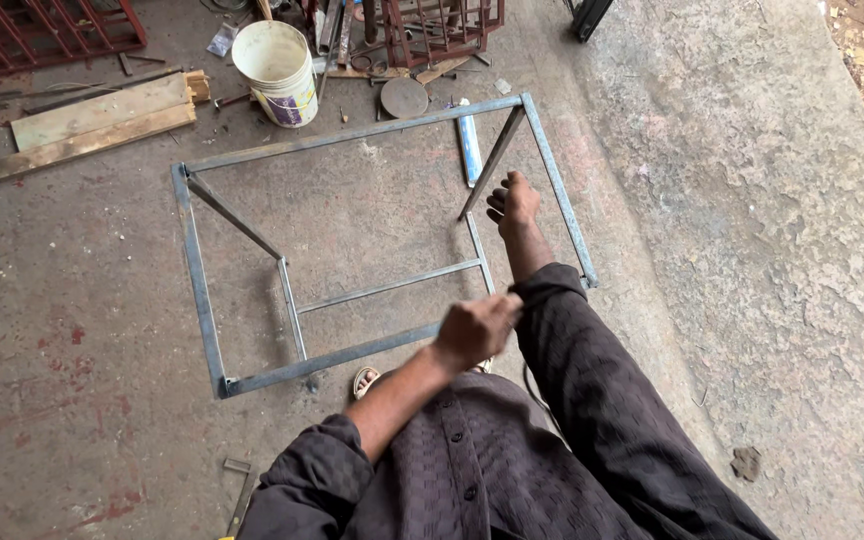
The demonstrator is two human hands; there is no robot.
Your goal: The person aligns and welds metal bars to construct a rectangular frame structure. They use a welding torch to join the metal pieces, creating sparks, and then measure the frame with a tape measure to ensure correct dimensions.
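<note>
The left hand, at the centre of the frame, pinches the cuff of the dark right sleeve. Just above it, the right hand is curled loosely, holding nothing, over the inner bar of a grey metal frame lying on the concrete floor. A white bucket and wooden planks lie at upper left.

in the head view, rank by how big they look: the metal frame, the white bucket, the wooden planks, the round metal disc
1. metal frame, by far the largest
2. wooden planks
3. white bucket
4. round metal disc, smallest

All lie on the floor at a similar distance, so the order looks reliable.
</note>
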